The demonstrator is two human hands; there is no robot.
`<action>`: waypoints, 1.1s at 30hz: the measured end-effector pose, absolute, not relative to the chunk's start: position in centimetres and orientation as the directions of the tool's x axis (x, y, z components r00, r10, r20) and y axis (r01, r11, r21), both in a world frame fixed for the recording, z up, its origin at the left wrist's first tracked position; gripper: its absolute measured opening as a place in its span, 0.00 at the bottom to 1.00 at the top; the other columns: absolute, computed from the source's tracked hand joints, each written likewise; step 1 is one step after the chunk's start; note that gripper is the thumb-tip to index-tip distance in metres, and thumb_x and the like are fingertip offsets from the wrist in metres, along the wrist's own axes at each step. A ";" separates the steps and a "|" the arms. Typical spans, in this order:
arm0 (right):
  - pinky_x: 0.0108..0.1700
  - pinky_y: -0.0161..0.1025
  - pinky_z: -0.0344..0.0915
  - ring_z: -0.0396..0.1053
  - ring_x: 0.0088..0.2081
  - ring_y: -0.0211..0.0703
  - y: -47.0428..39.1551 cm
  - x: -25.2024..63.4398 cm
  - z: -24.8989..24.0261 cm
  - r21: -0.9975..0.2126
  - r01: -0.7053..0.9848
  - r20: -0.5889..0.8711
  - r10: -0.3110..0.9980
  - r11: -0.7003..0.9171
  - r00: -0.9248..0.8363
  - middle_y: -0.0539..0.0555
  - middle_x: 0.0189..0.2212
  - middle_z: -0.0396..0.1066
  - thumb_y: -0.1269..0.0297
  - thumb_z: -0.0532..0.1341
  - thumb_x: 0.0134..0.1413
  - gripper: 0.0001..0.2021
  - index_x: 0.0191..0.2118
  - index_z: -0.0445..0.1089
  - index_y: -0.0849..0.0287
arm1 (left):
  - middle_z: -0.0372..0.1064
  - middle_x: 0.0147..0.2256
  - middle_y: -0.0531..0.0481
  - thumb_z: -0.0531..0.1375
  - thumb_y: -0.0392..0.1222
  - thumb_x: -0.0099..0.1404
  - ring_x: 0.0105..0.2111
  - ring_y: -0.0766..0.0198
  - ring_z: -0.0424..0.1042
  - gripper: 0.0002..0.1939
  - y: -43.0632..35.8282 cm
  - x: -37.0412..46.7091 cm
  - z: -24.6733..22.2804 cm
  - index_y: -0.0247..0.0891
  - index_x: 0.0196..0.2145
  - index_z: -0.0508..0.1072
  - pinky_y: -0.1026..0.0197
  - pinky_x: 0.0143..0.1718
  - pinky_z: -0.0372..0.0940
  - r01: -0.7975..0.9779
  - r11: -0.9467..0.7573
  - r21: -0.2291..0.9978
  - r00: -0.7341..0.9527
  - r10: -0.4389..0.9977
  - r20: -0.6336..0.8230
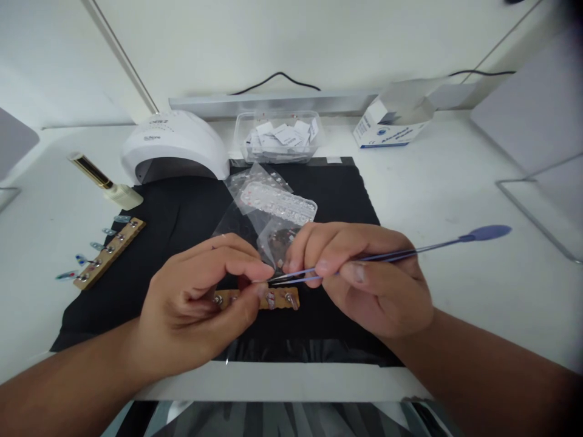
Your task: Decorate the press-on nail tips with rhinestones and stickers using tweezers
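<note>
My right hand [364,273] grips long blue tweezers [455,239]. Their narrow tips reach the fingertips of my left hand [200,303]. Thumb and forefinger of the left hand are pinched together. Whatever sits between them is too small and covered to make out. Just beneath both hands lies a cork-coloured display strip [294,291] with metal clips, holding small pinkish nail tips. My left hand hides part of that strip. Behind the hands, a clear case of rhinestones [282,203] rests on small plastic bags [273,240], one of them with dark bits inside.
On the left a second strip [109,255] carries several blue-green nail tips. Beside it stand a polish bottle [122,196] and a white nail lamp [177,142]. At the back are a clear tub [241,142] of white packets and an alcohol pad box [387,130]. Black cloth [168,218] covers the work area.
</note>
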State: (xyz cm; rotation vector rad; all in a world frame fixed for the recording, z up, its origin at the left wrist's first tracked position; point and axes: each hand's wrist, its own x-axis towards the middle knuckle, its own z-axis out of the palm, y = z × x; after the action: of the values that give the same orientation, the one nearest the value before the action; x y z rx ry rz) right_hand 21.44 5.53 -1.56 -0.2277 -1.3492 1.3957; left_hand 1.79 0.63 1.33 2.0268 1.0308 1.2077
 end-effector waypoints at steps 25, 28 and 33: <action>0.26 0.37 0.69 0.74 0.25 0.40 5.8 21.8 -1.8 -0.820 -0.539 0.427 0.832 0.192 -0.354 0.50 0.23 0.76 0.68 0.63 0.57 0.08 0.38 0.82 0.56 | 0.72 0.34 0.48 0.62 0.25 0.60 0.32 0.65 0.73 0.15 1.2 1.7 0.8 0.39 0.42 0.77 0.63 0.32 0.72 0.223 -0.462 0.858 0.238 0.880 0.412; 0.26 0.36 0.69 0.74 0.24 0.38 6.0 21.8 -1.8 -0.809 -0.561 0.423 0.836 0.176 -0.348 0.51 0.22 0.76 0.67 0.64 0.57 0.07 0.37 0.81 0.57 | 0.72 0.34 0.49 0.61 0.26 0.60 0.31 0.66 0.72 0.15 1.8 1.0 0.6 0.39 0.41 0.78 0.64 0.32 0.71 0.227 -0.472 0.852 0.215 0.878 0.429; 0.22 0.34 0.65 0.71 0.21 0.37 6.3 21.7 -1.8 -0.790 -0.598 0.413 0.839 0.136 -0.354 0.49 0.19 0.74 0.67 0.65 0.55 0.06 0.34 0.81 0.58 | 0.73 0.33 0.49 0.61 0.32 0.59 0.33 0.65 0.73 0.09 3.8 -0.5 0.4 0.37 0.39 0.77 0.64 0.34 0.70 0.325 -0.381 0.866 0.259 0.916 0.306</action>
State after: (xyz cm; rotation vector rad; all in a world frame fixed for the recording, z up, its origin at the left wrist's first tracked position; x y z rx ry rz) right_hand 21.69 6.27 -1.83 -0.2798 -1.2024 1.5266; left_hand -0.49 3.78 0.38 1.8508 1.1275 1.1051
